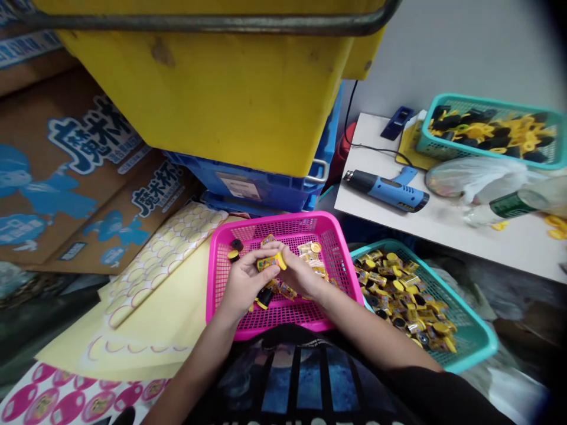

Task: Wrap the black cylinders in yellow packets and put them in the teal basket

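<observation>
Packet [267, 264], small and yellow, is pinched by the left hand [243, 283] and the right hand [301, 274]. The hands are together, and it is gripped from both sides by the fingers [283, 255]. It is held up over a pink plastic basket [266, 223], likely so that anything dropped would land back in the basket. A round yellow piece [280, 261] is seen at one end of the packet, but it cannot be told if the two are joined. More yellow packets [308, 251] and a black cap [264, 298] are lying in the basket, right under the hands, where they can be reached with ease. A teal basket [390, 245] heaped with packets [398, 289] is set just beside the right arm, likely to keep it in easy reach. Farther off, a blue heat gun [385, 189] and a second teal basket [487, 100] of black and yellow parts [487, 133] are laid on a white bench [443, 236]. A yellow crate [199, 100] is stacked on a blue crate [266, 183], likely to save room. Sheets of round stickers [163, 254] are laid beside the pink basket.
</observation>
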The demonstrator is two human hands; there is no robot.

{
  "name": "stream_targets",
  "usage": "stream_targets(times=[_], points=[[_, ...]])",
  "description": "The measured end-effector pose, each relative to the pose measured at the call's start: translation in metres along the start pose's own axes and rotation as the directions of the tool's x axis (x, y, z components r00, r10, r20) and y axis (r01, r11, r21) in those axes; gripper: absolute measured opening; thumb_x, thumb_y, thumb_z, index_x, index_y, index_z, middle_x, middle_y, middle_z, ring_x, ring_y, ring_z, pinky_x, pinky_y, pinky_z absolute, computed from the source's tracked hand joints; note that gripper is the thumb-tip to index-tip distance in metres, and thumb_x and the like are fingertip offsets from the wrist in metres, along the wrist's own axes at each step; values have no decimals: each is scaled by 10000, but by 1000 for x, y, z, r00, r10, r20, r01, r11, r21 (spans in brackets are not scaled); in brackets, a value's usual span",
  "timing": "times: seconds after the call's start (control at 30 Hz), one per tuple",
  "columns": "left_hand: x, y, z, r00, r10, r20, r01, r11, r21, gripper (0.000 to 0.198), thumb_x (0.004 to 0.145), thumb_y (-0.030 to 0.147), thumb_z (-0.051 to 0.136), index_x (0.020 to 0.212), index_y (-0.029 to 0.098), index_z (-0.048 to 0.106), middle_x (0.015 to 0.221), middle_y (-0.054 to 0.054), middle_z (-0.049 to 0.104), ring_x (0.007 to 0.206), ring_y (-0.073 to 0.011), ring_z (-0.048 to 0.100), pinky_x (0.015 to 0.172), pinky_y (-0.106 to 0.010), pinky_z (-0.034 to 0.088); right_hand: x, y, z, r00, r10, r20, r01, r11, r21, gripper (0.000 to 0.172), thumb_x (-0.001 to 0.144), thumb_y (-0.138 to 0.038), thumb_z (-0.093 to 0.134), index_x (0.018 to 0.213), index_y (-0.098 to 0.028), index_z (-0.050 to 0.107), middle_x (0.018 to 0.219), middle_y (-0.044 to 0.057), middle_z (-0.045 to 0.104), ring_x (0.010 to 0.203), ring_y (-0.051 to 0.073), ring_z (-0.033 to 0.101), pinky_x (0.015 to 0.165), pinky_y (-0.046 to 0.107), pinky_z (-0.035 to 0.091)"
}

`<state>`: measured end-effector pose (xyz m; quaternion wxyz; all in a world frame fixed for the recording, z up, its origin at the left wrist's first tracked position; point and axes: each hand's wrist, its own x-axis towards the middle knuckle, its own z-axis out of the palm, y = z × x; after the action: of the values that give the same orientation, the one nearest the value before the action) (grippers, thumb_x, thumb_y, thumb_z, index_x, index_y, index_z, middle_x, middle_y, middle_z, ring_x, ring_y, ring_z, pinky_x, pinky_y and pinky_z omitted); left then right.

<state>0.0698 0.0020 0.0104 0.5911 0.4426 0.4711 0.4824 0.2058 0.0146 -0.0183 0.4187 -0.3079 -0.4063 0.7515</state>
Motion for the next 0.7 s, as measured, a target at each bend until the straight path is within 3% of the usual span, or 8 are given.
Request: stream_targets(times=[0.07, 0.13, 0.27, 0.37, 0.43, 0.53, 0.6, 0.7], points=[[1, -2, 2, 1000, -18, 14, 19, 999, -28, 305, 675, 317, 792, 941, 206, 693, 1087, -75, 720, 1030, -227, 669, 864, -347, 552, -5, -3, -5, 998, -65, -9, 64, 996, -62, 691, 845, -766, 289, 1195, -229, 545, 1097, 102, 627, 957, 225, 607, 803, 374, 509], [2, -2, 6, 999, -45, 18, 46, 998, -51, 378, 682, 323, 791, 1018, 220, 652, 1072, -70, 718, 1016, -218, 673, 837, -326, 559, -12, -11, -12, 977, -212, -27, 202, 956, -211, 637, 815, -730, 454, 1223, -250, 546, 1199, 93, 597, 1065, 233, 578, 909, 395, 478], [3, -2, 17, 974, -126, 187, 133, 991, -28, 527, 720, 389, 763, 1191, 251, 571, 1177, -107, 680, 1043, -230, 666, 815, -316, 565, -47, -43, -31, 914, -400, -73, 286, 760, -583, 330, 776, -470, 707, 1014, -246, 662, 1039, 55, 661, 997, 216, 607, 934, 396, 462], [6, -4, 16, 957, -140, 254, 126, 989, 70, 512, 747, 442, 727, 1200, 246, 593, 1238, -124, 655, 1042, -240, 668, 873, -355, 551, -103, -80, -60, 835, -464, -296, 107, 664, -740, 253, 838, -439, 637, 999, -248, 675, 991, 62, 680, 913, 210, 641, 832, 371, 508], [11, -7, 6, 975, -128, 184, 98, 981, 167, 436, 739, 453, 727, 1108, 234, 650, 1189, -117, 684, 1040, -250, 669, 914, -382, 533, -151, -104, -85, 757, -444, -480, -167, 578, -799, 273, 853, -453, 602, 1020, -251, 677, 984, 75, 702, 888, 225, 661, 795, 373, 520], [19, -14, -21, 990, -122, 68, 97, 951, 292, 409, 726, 491, 712, 1021, 209, 687, 1072, -113, 730, 1004, -265, 680, 908, -407, 532, -204, -126, -125, 703, -221, -676, -619, 280, -734, 348, 780, -492, 653, 995, -224, 706, 926, 111, 735, 844, 292, 682, 770, 435, 526], [22, -21, -40, 995, -94, 16, 78, 899, 431, 406, 748, 493, 677, 1034, 205, 690, 1057, -108, 736, 988, -262, 684, 894, -401, 534, -204, -125, -141, 659, -206, -724, -718, 115, -686, 388, 735, -499, 679, 971, -193, 722, 913, 142, 739, 824, 333, 685, 751, 476, 523], [22, -34, -60, 992, -84, 90, -7, 691, 723, 354, 811, 436, 610, 1079, 222, 698, 1093, -116, 729, 1017, -281, 674, 927, -428, 505, -148, -103, -127, 779, -267, -567, -543, 165, -823, 375, 850, -460, 563, 1108, -214, 679, 1037, 118, 727, 885, 279, 686, 777, 422, 529]])
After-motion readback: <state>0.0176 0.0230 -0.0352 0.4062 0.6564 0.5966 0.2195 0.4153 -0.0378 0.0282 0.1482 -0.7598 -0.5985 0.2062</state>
